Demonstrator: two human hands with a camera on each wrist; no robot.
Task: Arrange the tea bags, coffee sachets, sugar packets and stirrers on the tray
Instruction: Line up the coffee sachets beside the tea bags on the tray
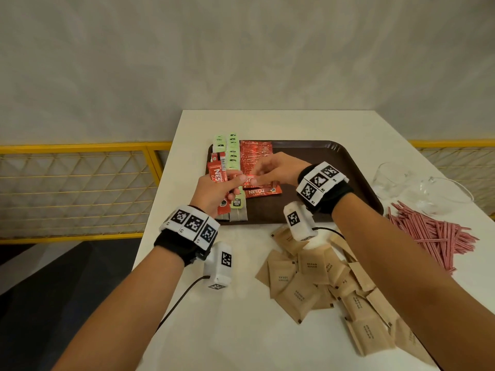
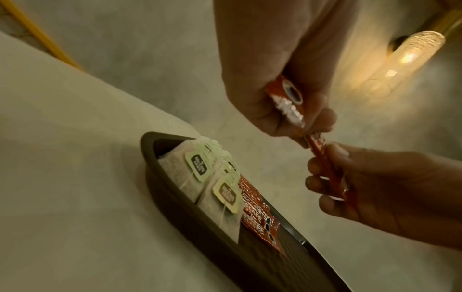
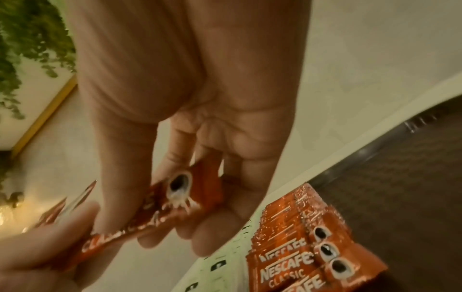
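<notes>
Nearest my head camera lay the brown sugar packets point(image 1: 316, 285), a loose heap on the white counter point(image 1: 214, 330) just below the tray, between my two forearms.

Working from the left, I saw the yellow mesh railing point(image 1: 80, 188) beyond the counter's edge. My left hand point(image 1: 214, 191) hovered over the tray's left end, fingers curled round a small bunch of red coffee sachets point(image 1: 218, 178). Under it, along the left side of the brown tray point(image 1: 348, 167), the tea bags point(image 1: 233, 156) sat in two overlapping rows with their green tags up. Just beside them to the right lay a row of coffee sachets already on the tray point(image 1: 257, 162), overlapped like shingles, touching the tea bags' edge.

My right hand point(image 1: 276, 170) met the left one above that row, thumb and fingers pinching one sachet point(image 3: 160, 211); the left wrist view showed both hands gripping the same red bundle. The right part of the tray was bare brown surface.

Further right, off the tray, two clear glasses point(image 1: 417, 188) stood on the counter, and just below them the red-striped stirrers point(image 1: 434, 231) lay in a scattered pile, apart from the sugar packets.
</notes>
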